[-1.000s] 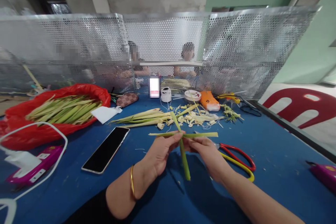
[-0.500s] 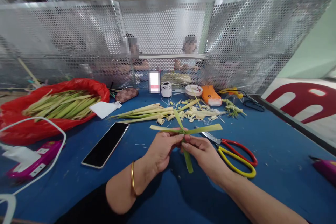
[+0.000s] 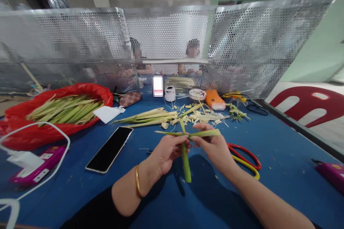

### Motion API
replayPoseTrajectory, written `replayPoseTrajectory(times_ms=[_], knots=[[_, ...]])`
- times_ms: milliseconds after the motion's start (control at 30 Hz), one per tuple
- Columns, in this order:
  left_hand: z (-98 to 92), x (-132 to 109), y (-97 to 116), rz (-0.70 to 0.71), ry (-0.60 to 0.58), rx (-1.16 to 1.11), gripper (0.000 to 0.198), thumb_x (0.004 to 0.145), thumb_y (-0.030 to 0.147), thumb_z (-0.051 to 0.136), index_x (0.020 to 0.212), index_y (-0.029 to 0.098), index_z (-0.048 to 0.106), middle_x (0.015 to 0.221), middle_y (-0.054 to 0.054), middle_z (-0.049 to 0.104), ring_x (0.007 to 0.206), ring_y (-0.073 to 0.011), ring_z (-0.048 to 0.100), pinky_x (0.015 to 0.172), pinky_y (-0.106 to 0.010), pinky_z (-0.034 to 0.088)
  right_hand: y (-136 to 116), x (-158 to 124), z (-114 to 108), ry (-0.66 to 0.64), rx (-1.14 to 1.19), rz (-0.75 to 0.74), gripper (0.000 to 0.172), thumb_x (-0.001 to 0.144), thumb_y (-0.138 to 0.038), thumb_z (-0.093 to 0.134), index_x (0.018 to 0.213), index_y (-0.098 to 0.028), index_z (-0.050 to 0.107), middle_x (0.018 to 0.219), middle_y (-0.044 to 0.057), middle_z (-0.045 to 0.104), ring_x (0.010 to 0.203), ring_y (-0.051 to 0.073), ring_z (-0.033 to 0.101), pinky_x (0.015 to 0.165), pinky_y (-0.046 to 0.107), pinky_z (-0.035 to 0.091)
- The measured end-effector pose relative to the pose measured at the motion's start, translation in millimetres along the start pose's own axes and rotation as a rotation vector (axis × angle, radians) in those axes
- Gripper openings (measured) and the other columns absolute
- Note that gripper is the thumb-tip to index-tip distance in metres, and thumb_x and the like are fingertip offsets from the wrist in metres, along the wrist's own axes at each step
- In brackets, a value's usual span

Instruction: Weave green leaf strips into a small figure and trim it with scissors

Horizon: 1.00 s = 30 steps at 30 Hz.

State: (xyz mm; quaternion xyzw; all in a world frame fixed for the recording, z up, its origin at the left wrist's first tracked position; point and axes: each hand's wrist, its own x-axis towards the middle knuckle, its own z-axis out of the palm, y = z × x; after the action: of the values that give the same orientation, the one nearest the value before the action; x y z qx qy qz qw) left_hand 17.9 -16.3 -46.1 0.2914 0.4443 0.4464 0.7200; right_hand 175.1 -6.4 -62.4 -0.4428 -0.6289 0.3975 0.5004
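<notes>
Over the blue table, my left hand (image 3: 168,152) pinches the centre of a cross of folded green leaf strips (image 3: 186,162). Its arms stick out left, right, away from me and down toward me. My right hand (image 3: 211,146) is closed on the strip that points right, thumb beneath it and fingers behind. The fingertips of both hands nearly meet at the crossing and partly hide it. Scissors with red and yellow handles (image 3: 248,157) lie beyond my right hand, which covers their blades. A gold bangle (image 3: 138,180) circles my left wrist.
A phone (image 3: 109,149) lies to the left, near a red bag (image 3: 107,94) of leaves and a purple power strip (image 3: 40,166) with a white cable. Behind are cut leaves (image 3: 150,117), scraps, a thread spool (image 3: 170,94), tape (image 3: 197,95) and an orange packet (image 3: 215,100). Two people sit behind a perforated metal screen (image 3: 166,25).
My right hand has shifted from the crossing's lower side up onto the right-hand strip, now covering the scissor blades. The near strip has swung to hang straighter. The view has tilted slightly.
</notes>
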Motion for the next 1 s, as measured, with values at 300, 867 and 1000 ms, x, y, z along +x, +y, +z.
replayPoseTrajectory(times_ms=[300,867,1000], knots=[[6.6,0.9,-4.3,0.015,0.031,-0.06,0.009,0.072,0.011,0.068,0.081,0.008,0.068,0.057,-0.001,0.058,0.047,-0.0081,0.052,0.051,-0.021,0.046,-2.3,-17.6,2.5,-0.009,-0.39,-0.567,0.015,0.087,-0.011,0.055,0.088,-0.02,0.067,0.077,0.004,0.069,0.071,0.017,0.062,0.065,0.028,0.049],[1.2,4.1,3.0,0.026,0.17,0.036,0.01,0.069,0.017,0.073,0.07,0.009,0.069,0.059,-0.003,0.063,0.049,-0.0083,0.055,0.046,-0.018,0.043,-8.1,-22.7,6.3,0.023,-0.203,-0.343,0.014,0.09,-0.021,0.054,0.093,-0.021,0.067,0.064,0.0,0.065,0.058,0.014,0.061,0.059,0.024,0.048],[-1.2,6.4,4.3,0.076,0.217,0.019,0.009,0.071,0.016,0.073,0.075,0.009,0.07,0.061,-0.004,0.065,0.052,-0.0096,0.059,0.048,-0.018,0.044,-11.5,-19.8,5.2,-0.053,0.007,-0.086,0.018,0.088,-0.032,0.055,0.09,-0.019,0.068,0.06,-0.001,0.062,0.056,0.014,0.058,0.058,0.026,0.047]])
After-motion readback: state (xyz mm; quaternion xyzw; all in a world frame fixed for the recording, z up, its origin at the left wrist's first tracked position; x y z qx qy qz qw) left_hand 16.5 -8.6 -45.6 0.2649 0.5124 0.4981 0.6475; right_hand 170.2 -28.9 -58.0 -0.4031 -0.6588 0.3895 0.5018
